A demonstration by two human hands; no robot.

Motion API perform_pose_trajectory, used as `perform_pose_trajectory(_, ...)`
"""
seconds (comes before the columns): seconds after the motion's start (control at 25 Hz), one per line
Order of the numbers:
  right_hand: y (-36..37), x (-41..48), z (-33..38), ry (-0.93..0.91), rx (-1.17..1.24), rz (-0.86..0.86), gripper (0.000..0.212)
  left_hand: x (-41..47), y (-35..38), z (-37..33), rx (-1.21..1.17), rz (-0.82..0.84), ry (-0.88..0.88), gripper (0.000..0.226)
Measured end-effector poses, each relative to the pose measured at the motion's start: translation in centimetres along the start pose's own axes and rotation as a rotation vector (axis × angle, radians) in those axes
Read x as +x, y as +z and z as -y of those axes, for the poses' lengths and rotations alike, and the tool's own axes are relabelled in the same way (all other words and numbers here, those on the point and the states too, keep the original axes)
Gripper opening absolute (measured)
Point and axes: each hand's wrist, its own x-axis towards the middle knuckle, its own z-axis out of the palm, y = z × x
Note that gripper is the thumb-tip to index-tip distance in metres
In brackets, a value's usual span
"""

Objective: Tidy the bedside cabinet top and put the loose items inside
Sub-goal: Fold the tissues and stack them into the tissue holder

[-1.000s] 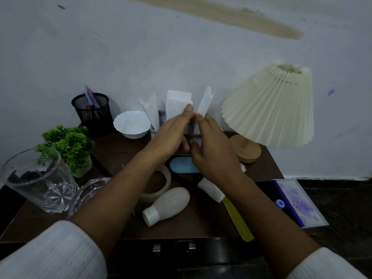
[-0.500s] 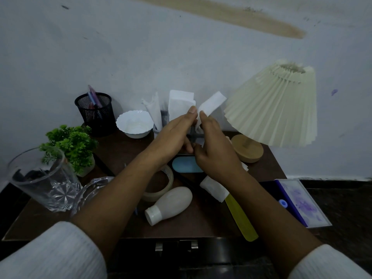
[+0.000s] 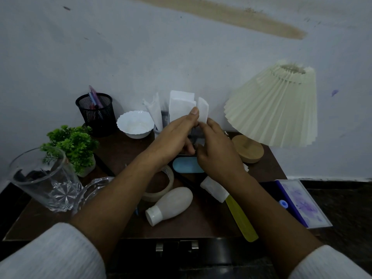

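Head view: the right hand (image 3: 219, 156) pinches one folded white tissue (image 3: 203, 111) upright, left of the lamp (image 3: 273, 109). The left hand (image 3: 171, 137) lays straight fingers against it. Two more tissues (image 3: 180, 105) stand further left. One bottle (image 3: 171, 204) and one tape roll (image 3: 155, 195) lie below-left of the lamp. The print on the book (image 3: 302, 202) is too blurred to read.

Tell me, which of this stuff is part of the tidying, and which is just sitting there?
In the job: paper slip, touched by left hand and right hand; white bottle; tape roll; blue case.
Probably just sitting: lamp; plant; pen pot; bowl; glass.
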Motion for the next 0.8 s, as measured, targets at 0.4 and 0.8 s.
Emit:
perform_pose_trajectory(0.4,-0.4,-0.4,0.1,0.048,0.057,0.014,0.056,-0.4,0.0,-0.3,-0.015,-0.029,0.003,0.035)
perform_pose_trajectory(0.8,-4.7,-3.6,-0.3,0.093,0.043,0.06,0.032,-3.8,1.2,-0.9,0.094,-0.068,0.117,0.03)
